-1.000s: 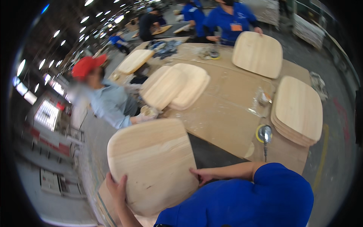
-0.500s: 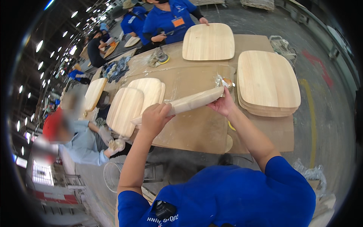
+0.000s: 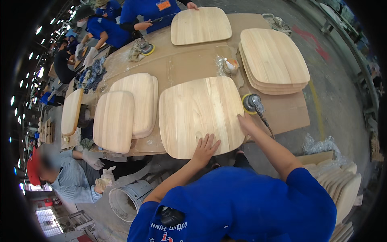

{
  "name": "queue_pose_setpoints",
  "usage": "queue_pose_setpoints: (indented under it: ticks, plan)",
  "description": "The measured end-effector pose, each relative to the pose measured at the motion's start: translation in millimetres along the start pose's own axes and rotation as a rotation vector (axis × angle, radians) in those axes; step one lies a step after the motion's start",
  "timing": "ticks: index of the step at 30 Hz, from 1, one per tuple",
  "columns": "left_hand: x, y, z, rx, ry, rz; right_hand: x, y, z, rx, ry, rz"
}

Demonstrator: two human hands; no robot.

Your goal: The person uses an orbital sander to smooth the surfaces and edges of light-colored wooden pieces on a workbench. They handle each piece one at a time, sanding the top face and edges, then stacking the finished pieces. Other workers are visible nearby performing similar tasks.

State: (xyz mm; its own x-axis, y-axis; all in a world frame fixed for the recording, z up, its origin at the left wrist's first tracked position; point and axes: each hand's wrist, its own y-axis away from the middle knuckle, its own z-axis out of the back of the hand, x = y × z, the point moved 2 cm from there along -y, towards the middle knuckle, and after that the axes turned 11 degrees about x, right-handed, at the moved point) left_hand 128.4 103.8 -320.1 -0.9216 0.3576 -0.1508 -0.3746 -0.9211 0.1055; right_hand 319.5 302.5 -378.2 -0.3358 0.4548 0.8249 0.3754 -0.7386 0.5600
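A pale wooden panel (image 3: 198, 113) with rounded corners lies flat on the cardboard-covered table (image 3: 177, 60), its near edge jutting past the table. Spread flat near that edge, my left hand (image 3: 206, 150) rests open on the wood. My right hand (image 3: 246, 123) grips the panel's right edge; some of its fingers are hidden. Just beyond the right hand is a sander (image 3: 253, 104) with a yellow pad and a cord.
Stacked panels (image 3: 276, 60) stand at the right, others (image 3: 115, 121) at the left. A wrapped bundle (image 3: 230, 66) and second sander (image 3: 146, 47) lie farther back. Co-workers (image 3: 147, 14) stand across the table; a seated person (image 3: 70, 173) and bucket (image 3: 127, 199) are at lower left.
The panel, tilted up on edge between both hands before, now lies flat on the table. My left hand has gone from gripping its edge to lying on top. The sander is now in sight.
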Motion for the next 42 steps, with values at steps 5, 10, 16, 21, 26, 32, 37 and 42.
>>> queue_pose_setpoints:
  ticks: [5, 10, 16, 21, 26, 32, 37, 42]
  plan:
    - [15, -4, -57, 0.133, -0.018, -0.049, -19, 17, -2, -0.052, 0.147, 0.020]
    - [18, -19, -62, 0.141, 0.091, -0.199, -22, 60, 36, 0.017, 0.093, 0.042]
    - [-8, -97, -70, 0.108, 0.023, -0.418, -19, 67, 78, -0.140, 0.253, 0.275]
    - [5, -124, -70, 0.159, 0.095, -0.288, -5, 49, 107, -0.216, 0.335, 0.336]
    - [58, -138, -60, 0.139, 0.138, 0.042, 4, 37, 134, -0.181, 0.387, 0.275]
    - [105, -191, -54, -0.041, 0.095, 0.399, 13, 24, 140, -0.157, 0.700, 0.495]
    - [96, -254, -51, -0.112, 0.130, 0.413, 22, 3, 117, -0.051, 0.710, 0.453]
    - [119, -287, -37, 0.017, 0.107, 0.385, 33, -18, 107, -0.026, 0.896, 0.436]
